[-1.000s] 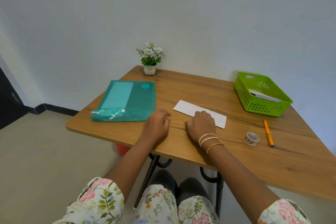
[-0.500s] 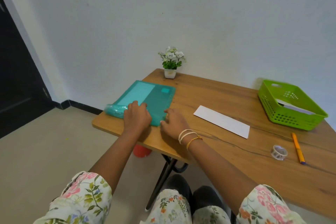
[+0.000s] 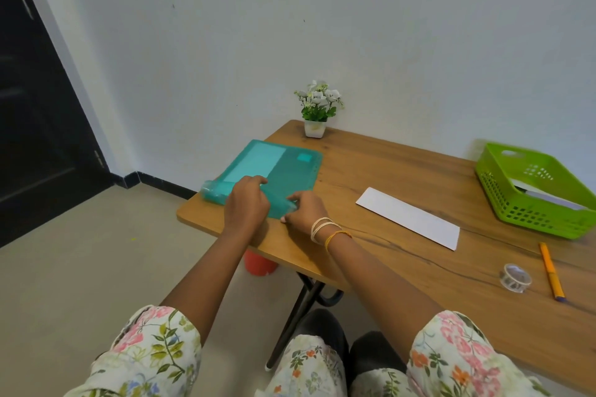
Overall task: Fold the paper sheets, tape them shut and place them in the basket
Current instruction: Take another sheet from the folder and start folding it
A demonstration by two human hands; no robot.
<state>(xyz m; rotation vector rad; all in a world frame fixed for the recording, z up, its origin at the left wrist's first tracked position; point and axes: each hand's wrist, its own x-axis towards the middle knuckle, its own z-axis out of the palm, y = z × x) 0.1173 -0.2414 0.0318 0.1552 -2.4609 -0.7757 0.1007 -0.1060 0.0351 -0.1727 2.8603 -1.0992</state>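
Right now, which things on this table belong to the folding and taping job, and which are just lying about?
Job: folded paper, tape roll, green basket, teal folder under both hands (left, right).
Lying about: potted plant, orange pen.

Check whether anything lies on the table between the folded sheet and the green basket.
Nothing visible does. The folded sheet lies flat, and only bare table shows between it and the basket. The tape and pen lie nearer the person, off that path. Both hands, left and right, are on the folder.
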